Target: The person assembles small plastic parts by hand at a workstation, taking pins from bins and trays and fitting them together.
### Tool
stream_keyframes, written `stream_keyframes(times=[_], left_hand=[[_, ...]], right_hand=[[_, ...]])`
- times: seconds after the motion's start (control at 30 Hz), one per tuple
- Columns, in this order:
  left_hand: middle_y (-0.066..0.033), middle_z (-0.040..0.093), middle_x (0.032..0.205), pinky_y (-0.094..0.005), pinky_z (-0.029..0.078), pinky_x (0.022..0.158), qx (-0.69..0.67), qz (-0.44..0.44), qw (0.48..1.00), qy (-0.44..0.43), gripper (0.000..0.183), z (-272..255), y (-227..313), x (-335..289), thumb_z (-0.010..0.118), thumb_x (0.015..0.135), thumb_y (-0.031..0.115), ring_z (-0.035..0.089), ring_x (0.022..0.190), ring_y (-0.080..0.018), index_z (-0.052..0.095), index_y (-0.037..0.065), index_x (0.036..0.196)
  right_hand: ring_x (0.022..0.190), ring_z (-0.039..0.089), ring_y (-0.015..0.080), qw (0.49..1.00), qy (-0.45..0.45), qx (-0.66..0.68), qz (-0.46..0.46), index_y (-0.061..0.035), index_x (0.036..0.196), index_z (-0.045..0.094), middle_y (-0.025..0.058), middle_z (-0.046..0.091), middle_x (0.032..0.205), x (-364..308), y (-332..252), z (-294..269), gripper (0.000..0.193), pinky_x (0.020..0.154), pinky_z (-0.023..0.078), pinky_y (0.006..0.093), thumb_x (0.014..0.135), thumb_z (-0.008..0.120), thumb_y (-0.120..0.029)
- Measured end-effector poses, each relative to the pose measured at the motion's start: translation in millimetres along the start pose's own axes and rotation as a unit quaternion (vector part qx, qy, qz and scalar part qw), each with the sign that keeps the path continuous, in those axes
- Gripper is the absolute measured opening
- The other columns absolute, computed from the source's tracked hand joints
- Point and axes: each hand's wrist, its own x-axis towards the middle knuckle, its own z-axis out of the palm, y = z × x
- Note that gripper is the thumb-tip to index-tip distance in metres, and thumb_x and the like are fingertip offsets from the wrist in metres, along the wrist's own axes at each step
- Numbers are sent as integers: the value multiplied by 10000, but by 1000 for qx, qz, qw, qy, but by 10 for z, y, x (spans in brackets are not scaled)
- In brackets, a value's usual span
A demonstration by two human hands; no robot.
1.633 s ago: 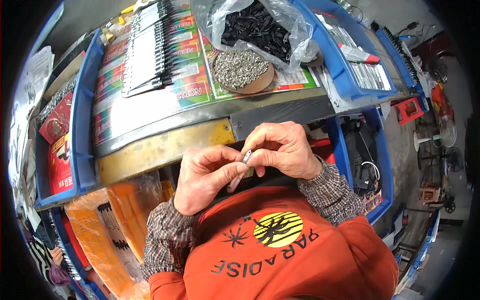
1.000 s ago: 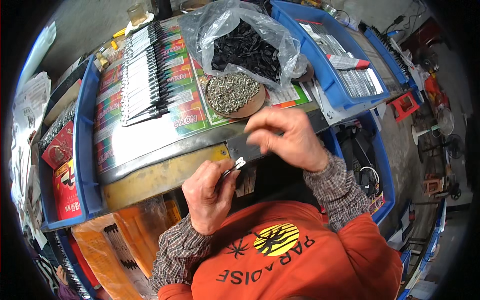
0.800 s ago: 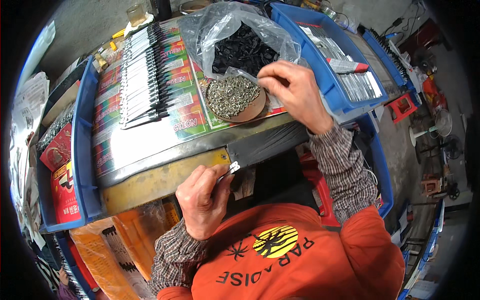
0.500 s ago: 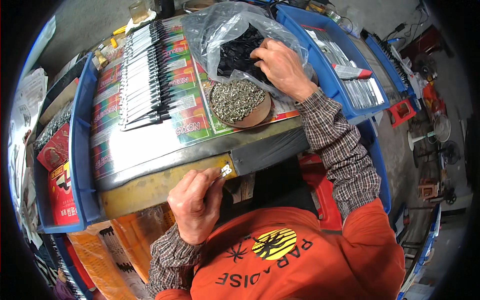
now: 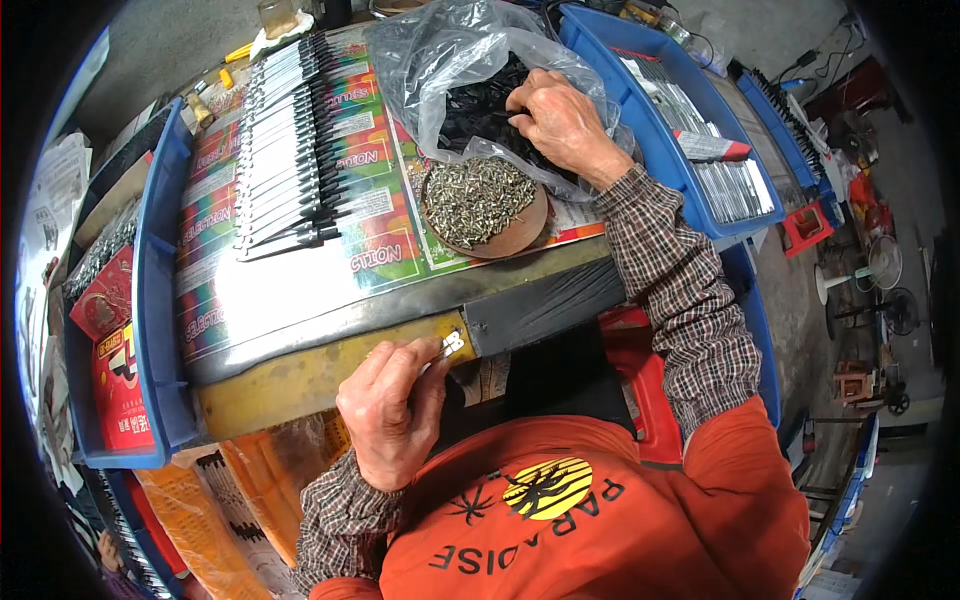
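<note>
My right hand (image 5: 568,125) is over the mouth of a clear plastic bag (image 5: 425,65) full of small black parts (image 5: 478,115). Its fingers are bent together at the parts, and whatever they pinch is hidden. Just below the bag, a round shallow dish (image 5: 525,232) holds a heap of small silvery metal pieces (image 5: 478,200). My left hand (image 5: 390,405) is closed at the table's front edge, thumb against the curled fingers. A small whitish shiny bit (image 5: 453,343) shows by its fingertips; I cannot tell whether it is held.
A long row of silvery flat pieces with black ends (image 5: 285,150) lies on the colourful printed sheet (image 5: 375,255). Blue bins stand at the left (image 5: 160,300) and right (image 5: 650,120), the right one holding more flat pieces. A red stool (image 5: 655,420) is under the table.
The view has shifted slightly. My right hand stays at the bag's mouth with its fingers a little moved, and my left hand keeps its place at the table edge.
</note>
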Motion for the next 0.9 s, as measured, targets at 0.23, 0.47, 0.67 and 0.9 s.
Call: stream_keyframes(times=[0.23, 0.47, 0.67, 0.9], left_hand=[[-117, 582, 708, -288, 430, 553, -14, -13, 1000, -3, 163, -17, 42, -29, 665, 749, -70, 555, 592, -223, 643, -1, 896], [-110, 554, 690, -340, 434, 529, -14, -13, 1000, -3, 172, 6, 68, -46, 689, 737, -52, 554, 579, -263, 627, 25, 877], [-109, 558, 698, -336, 432, 526, -13, -7, 1000, 0, 172, 5, 88, -59, 692, 740, -49, 556, 580, -256, 627, 24, 882], [-107, 551, 693, -326, 424, 517, -20, -20, 1000, 2, 171, -18, 113, -115, 691, 740, -55, 548, 566, -251, 629, 24, 878]], right_hand=[[855, 619, 331, 999, 12, 29, 14, 1, 931, 643, 145, 642, 898, -87, -129, -172, 178, 765, 480, 422, 797, 650, -115], [848, 624, 342, 997, 51, 51, -30, -12, 899, 632, 149, 633, 842, -236, -113, -198, 116, 734, 501, 447, 800, 625, -72], [836, 617, 350, 999, 31, 2, -25, -12, 870, 628, 149, 629, 829, -232, -89, -172, 100, 734, 499, 453, 794, 630, -77], [817, 617, 346, 997, 70, 13, -22, -19, 894, 623, 144, 636, 821, -319, -184, -193, 120, 730, 497, 445, 794, 626, -86]])
